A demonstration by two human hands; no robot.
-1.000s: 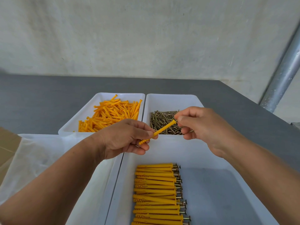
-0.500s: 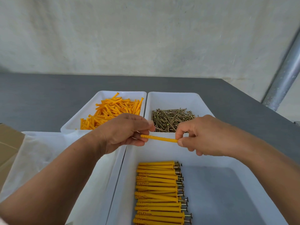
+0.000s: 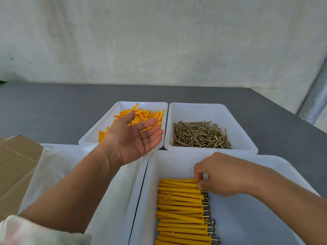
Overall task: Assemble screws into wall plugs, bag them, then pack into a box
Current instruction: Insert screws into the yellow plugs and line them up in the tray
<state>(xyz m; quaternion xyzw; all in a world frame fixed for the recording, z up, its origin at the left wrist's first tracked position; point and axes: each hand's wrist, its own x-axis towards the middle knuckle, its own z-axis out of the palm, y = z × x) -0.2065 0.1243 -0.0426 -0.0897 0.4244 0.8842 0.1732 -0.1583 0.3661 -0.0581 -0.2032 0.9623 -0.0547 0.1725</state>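
Counts: 4 bins: far-left bin [image 3: 106, 119], far-right bin [image 3: 235, 121], near-left bin [image 3: 123, 200], near-right bin [image 3: 177, 165]. 1 box [image 3: 16, 167]. 2 hands: left hand [image 3: 136, 138], right hand [image 3: 221, 179]. Assembled plugs [image 3: 180, 200]: roughly 14 in view, row cut off. Loose plugs [image 3: 141, 115], screws [image 3: 200, 135]: one pile each, uncountable.

The right hand [image 3: 224, 175] pinches the farthest yellow plastic wall plug [image 3: 178, 181] of a row in a white plastic tray [image 3: 247, 227]. The left hand [image 3: 136, 138] hovers palm-up, fingers straight, over loose orange plugs [image 3: 141, 114].
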